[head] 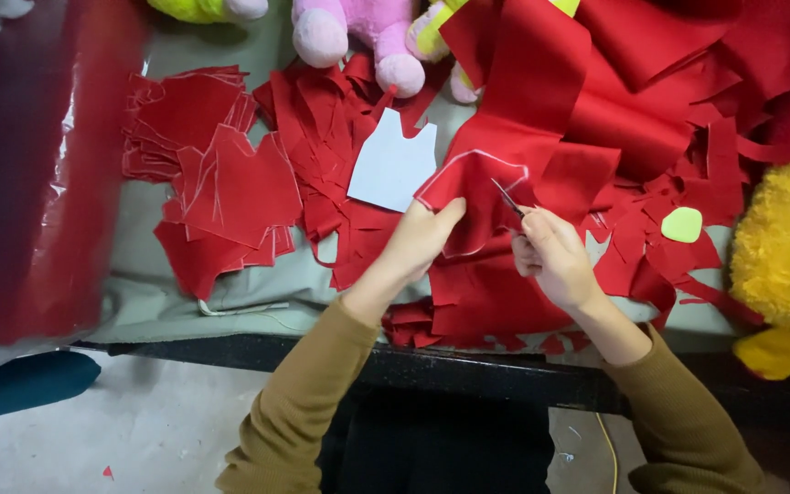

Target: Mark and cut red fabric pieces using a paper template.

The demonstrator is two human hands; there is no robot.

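Cloth: red fabric piece (482, 187) with a chalked outline, held up over the scrap-covered table (230, 297), centre of view
Left hand: left hand (422, 236) clamped on the piece's lower left edge, thumb pressed on top
Right hand: right hand (549, 256) closed round small scissors (507, 198), blades angled up-left into the cloth
Key relation: piece lies up-left of the scissor grip, chalk line running left to right above the blade tips; right hand nearer the cut edge, left hand opposite
Nearby: white paper pattern (393, 165) just left of the piece; cut red stack (217, 183) further left; pale green cutout (682, 224) and yellow plush toy (784, 247) to the right
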